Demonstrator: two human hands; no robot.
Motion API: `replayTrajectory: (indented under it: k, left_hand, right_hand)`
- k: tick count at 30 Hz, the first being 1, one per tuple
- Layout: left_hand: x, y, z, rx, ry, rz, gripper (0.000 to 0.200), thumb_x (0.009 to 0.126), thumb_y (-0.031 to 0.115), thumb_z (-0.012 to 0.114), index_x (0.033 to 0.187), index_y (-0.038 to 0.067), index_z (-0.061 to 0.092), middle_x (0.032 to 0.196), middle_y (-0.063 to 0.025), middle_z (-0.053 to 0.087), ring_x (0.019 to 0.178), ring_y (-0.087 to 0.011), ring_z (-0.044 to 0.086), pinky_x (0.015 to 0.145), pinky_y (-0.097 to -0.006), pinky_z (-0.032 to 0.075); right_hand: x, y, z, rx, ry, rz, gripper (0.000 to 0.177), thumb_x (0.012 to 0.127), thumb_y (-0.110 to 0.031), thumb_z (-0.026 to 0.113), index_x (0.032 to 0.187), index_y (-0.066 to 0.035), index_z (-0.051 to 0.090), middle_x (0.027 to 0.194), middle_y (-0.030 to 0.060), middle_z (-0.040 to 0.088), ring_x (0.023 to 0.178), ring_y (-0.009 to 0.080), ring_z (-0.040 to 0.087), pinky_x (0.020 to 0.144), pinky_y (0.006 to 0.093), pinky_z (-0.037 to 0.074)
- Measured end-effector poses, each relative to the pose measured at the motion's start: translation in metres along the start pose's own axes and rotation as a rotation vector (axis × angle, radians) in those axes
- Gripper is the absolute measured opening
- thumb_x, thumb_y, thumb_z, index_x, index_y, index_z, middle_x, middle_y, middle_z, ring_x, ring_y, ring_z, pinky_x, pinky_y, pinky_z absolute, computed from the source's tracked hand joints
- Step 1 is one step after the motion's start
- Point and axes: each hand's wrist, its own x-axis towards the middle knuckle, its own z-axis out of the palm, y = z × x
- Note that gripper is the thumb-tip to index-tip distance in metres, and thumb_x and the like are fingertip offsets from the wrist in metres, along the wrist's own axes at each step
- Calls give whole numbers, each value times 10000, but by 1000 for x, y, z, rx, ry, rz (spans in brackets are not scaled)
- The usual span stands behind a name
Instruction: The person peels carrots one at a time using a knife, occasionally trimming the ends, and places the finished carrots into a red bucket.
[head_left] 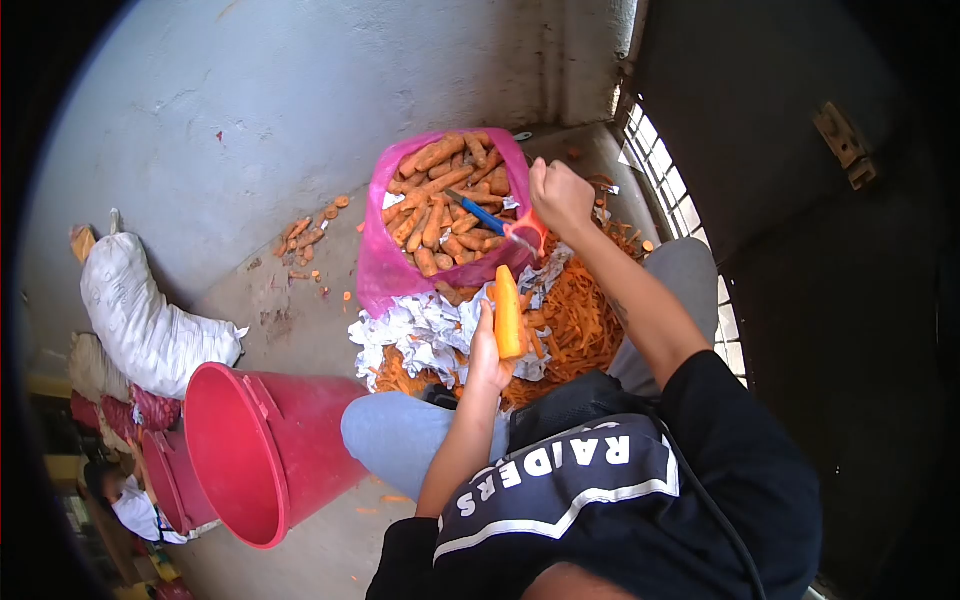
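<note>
My left hand is closed around the lower part of a peeled carrot, which points up and away from me. Above and to its right, my right hand is a fist on an orange peeler, blurred and partly hidden. A blue-handled tool, which looks like a knife, lies across the unpeeled carrots beside the peeler. Those carrots fill an open pink bag in front of me. Peeler and carrot are apart.
Orange peelings and crumpled white paper cover the floor by my legs. A large red bucket tilts at left, near a stuffed white sack. Carrot pieces lie by the wall. A dark door stands right; another person is lower left.
</note>
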Motion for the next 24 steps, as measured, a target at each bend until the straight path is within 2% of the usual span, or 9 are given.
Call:
replayTrajectory:
  k: [3, 6, 9, 12, 15, 18, 21, 23, 24]
  left_hand:
    - [4, 6, 15, -89, 51, -5, 487, 959, 480, 359, 1167, 79, 542, 870, -56, 600, 677, -132, 563, 570, -302, 479]
    - [16, -2, 1, -219, 11, -62, 449, 964, 466, 358, 1203, 120, 517, 958, -64, 622, 670, -191, 611, 536, -316, 503]
    - [9, 2, 24, -241, 209, -98, 418, 980, 424, 327, 1178, 115, 526, 960, -65, 624, 717, -218, 624, 558, -345, 516]
    - [18, -4, 0, -195, 90, -133, 402, 988, 388, 299, 1171, 110, 524, 977, -75, 625, 768, -238, 629, 578, -371, 526]
    - [12, -6, 7, -147, 71, -39, 365, 979, 375, 340, 1094, 98, 548, 934, -63, 634, 801, -214, 613, 644, -359, 510]
    - [7, 2, 23, -110, 168, 35, 352, 979, 368, 356, 1103, 98, 546, 938, -63, 636, 792, -209, 616, 627, -361, 511]
    - [5, 9, 24, -39, 135, 86, 361, 977, 383, 369, 1102, 93, 543, 890, -63, 626, 762, -193, 612, 620, -345, 511]
    - [-4, 2, 19, 88, 117, 31, 398, 975, 402, 366, 1140, 80, 533, 842, -58, 611, 721, -179, 601, 597, -319, 499]
    - [-8, -1, 17, 153, 106, 3, 418, 974, 412, 365, 1159, 74, 528, 818, -55, 604, 700, -172, 595, 585, -305, 493]
  right_hand:
    - [-34, -16, -17, 149, -76, 48, 462, 918, -320, 415, 604, -21, 576, 682, 185, 585, 607, 385, 588, 572, 477, 463]
    - [-70, -24, -30, 209, -172, -57, 460, 926, -308, 408, 595, -29, 562, 643, 160, 561, 566, 374, 567, 538, 467, 448]
    - [-92, -32, -37, 243, -193, -152, 430, 922, -268, 427, 579, -49, 571, 604, 129, 532, 511, 345, 543, 483, 447, 431]
    - [-99, -32, -32, 238, -194, -197, 408, 909, -245, 460, 565, -64, 583, 606, 115, 543, 492, 320, 543, 460, 436, 433]
    - [-95, -34, -28, 165, -187, -178, 422, 912, -264, 451, 566, -63, 585, 603, 115, 549, 501, 318, 550, 465, 428, 444]
    - [-89, -41, -29, 188, -224, -203, 436, 914, -267, 434, 565, -54, 585, 606, 118, 557, 491, 331, 546, 469, 444, 448]
    - [-84, -41, -17, 179, -287, -227, 445, 920, -279, 419, 590, -23, 572, 626, 133, 572, 526, 354, 564, 510, 466, 457]
    - [-59, -37, -7, 49, -258, 8, 458, 906, -310, 432, 599, -5, 581, 614, 179, 593, 546, 380, 589, 548, 484, 480]
    - [-40, -27, -6, 28, -255, 24, 464, 898, -328, 437, 612, 6, 583, 591, 217, 588, 559, 391, 605, 564, 481, 494]
